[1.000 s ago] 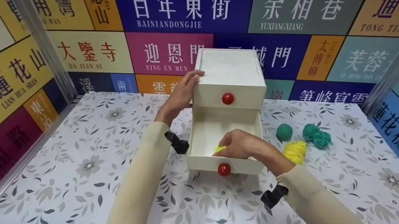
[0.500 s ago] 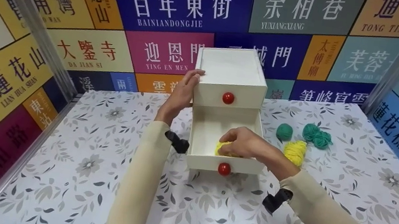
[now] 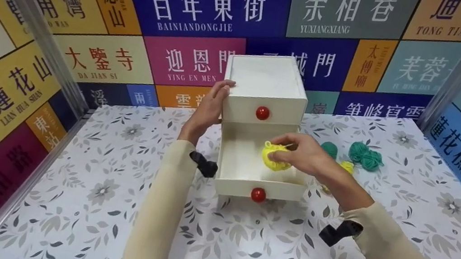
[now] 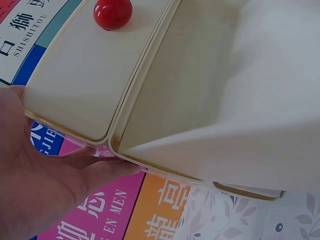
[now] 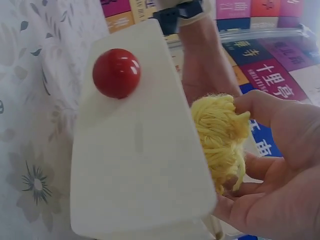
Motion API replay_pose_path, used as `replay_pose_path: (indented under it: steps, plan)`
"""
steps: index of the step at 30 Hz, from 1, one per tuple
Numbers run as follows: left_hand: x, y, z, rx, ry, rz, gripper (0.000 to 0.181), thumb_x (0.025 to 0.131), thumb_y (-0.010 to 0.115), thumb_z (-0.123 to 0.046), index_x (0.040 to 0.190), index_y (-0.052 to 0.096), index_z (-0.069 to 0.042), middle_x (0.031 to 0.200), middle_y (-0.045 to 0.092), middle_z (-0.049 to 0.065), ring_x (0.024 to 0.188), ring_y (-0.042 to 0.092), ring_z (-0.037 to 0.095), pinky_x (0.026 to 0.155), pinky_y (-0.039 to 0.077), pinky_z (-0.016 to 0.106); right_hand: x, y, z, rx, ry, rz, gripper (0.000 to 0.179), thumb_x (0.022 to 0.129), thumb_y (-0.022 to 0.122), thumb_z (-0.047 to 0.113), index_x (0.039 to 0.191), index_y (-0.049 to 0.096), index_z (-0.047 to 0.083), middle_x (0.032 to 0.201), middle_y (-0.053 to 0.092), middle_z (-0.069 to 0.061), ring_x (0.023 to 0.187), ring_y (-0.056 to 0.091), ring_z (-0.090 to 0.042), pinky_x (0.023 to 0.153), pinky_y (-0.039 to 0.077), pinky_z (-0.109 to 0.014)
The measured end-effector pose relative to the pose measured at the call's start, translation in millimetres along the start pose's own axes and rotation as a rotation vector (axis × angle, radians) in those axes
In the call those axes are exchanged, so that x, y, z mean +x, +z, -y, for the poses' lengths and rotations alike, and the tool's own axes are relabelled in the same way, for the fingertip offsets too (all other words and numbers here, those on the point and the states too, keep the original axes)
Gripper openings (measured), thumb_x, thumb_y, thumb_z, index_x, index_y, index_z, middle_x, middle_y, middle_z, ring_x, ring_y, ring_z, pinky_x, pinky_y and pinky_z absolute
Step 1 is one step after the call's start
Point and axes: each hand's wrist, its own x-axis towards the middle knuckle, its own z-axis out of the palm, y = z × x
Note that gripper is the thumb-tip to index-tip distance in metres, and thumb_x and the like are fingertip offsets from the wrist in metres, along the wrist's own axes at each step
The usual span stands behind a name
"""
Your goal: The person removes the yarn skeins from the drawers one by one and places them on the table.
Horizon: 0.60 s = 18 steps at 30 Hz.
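Note:
A white cabinet [image 3: 265, 77] with two drawers stands on the table. Its upper drawer is closed; its lower drawer [image 3: 280, 192] is pulled out, and each front has a round red knob. My left hand [image 3: 208, 110] rests against the cabinet's left side, fingertips at the top edge; the left wrist view shows the thumb and palm [image 4: 40, 175] along that side. Between thumb and fingers, my right hand [image 3: 309, 155] pinches a yellow yarn ball [image 3: 276, 161] above the lower drawer. From the right wrist, the yellow yarn [image 5: 220, 135] appears behind the drawer front [image 5: 135, 165].
Right of the cabinet lie a green yarn ball [image 3: 329, 149], a pair of green yarn bundles [image 3: 365, 157] and another yellow yarn bundle [image 3: 347, 166], partly behind my right wrist. A floral cloth [image 3: 110, 203] covers the table. Sign-printed walls [image 3: 208, 3] stand behind and at both sides.
My right hand has lifted the yellow yarn ball up from inside the lower drawer and moved slightly right. The left hand stays at the cabinet's side.

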Motion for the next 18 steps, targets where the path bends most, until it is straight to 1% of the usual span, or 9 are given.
replay_pose_path:
  steps: [4,6,8,10,11,13,16,18]
  plan:
    - [-0.6,0.7,0.5,0.005,0.002,0.000,0.039,0.109,0.032,-0.042,0.143,0.045,-0.028,0.155,0.039,0.013,0.135,0.048,0.037,0.106,0.045,0.066,-14.6,-15.4,-5.3,0.006,-0.027,-0.078,0.048,0.090,0.074,0.028,0.133,0.061,0.009,0.135,0.058,-0.015,0.121,0.055,-0.030,0.089,0.049,-0.027]
    - [-1.7,0.5,0.5,0.002,0.007,0.004,0.039,0.109,0.032,-0.041,0.143,0.044,-0.027,0.155,0.040,0.013,0.135,0.049,0.037,0.106,0.045,0.066,-21.7,-24.0,-9.1,0.018,-0.033,-0.115,0.049,0.091,0.073,0.028,0.134,0.060,0.008,0.137,0.057,-0.016,0.124,0.054,-0.032,0.093,0.051,-0.031]
    - [-2.6,0.1,0.5,-0.001,0.010,0.007,0.039,0.109,0.032,-0.041,0.144,0.044,-0.027,0.154,0.040,0.013,0.134,0.049,0.036,0.106,0.045,0.065,-28.1,-32.8,-14.8,0.028,-0.035,-0.153,0.050,0.092,0.072,0.028,0.135,0.059,0.007,0.140,0.055,-0.016,0.130,0.051,-0.034,0.101,0.050,-0.039]
    - [-3.2,-0.2,0.6,-0.011,0.017,0.008,0.039,0.109,0.032,-0.040,0.144,0.044,-0.027,0.153,0.041,0.013,0.133,0.050,0.036,0.106,0.045,0.066,-32.7,-40.7,-22.3,0.040,-0.045,-0.182,0.052,0.093,0.072,0.029,0.137,0.057,0.006,0.143,0.054,-0.017,0.133,0.048,-0.036,0.105,0.048,-0.045]
    - [-3.1,-0.3,0.6,-0.010,0.020,0.008,0.039,0.109,0.033,-0.040,0.144,0.045,-0.027,0.154,0.041,0.013,0.133,0.049,0.036,0.106,0.045,0.066,-34.5,-44.4,-26.4,0.043,-0.046,-0.196,0.052,0.093,0.071,0.031,0.137,0.056,0.006,0.144,0.054,-0.016,0.135,0.047,-0.036,0.105,0.047,-0.045]
    - [-3.0,-0.3,0.4,-0.010,0.020,0.006,0.039,0.109,0.033,-0.040,0.143,0.045,-0.027,0.153,0.041,0.013,0.134,0.049,0.036,0.106,0.045,0.065,-37.0,-50.5,-35.6,0.042,-0.046,-0.228,0.054,0.094,0.071,0.033,0.138,0.056,0.007,0.144,0.054,-0.015,0.134,0.047,-0.035,0.101,0.049,-0.039]
    - [-2.7,0.1,0.2,-0.010,0.018,0.005,0.039,0.109,0.032,-0.040,0.143,0.045,-0.027,0.154,0.040,0.014,0.134,0.049,0.037,0.106,0.045,0.065,-38.1,-57.4,-50.6,0.035,-0.021,-0.269,0.056,0.094,0.070,0.037,0.139,0.055,0.008,0.142,0.054,-0.014,0.128,0.049,-0.031,0.089,0.049,-0.021]
    - [-2.3,1.1,0.0,-0.011,0.017,0.005,0.039,0.109,0.032,-0.041,0.143,0.045,-0.027,0.154,0.040,0.014,0.134,0.050,0.037,0.106,0.045,0.065,-38.4,-61.8,-62.2,0.035,-0.002,-0.297,0.056,0.094,0.069,0.039,0.140,0.055,0.008,0.141,0.055,-0.014,0.126,0.049,-0.028,0.081,0.047,-0.012]
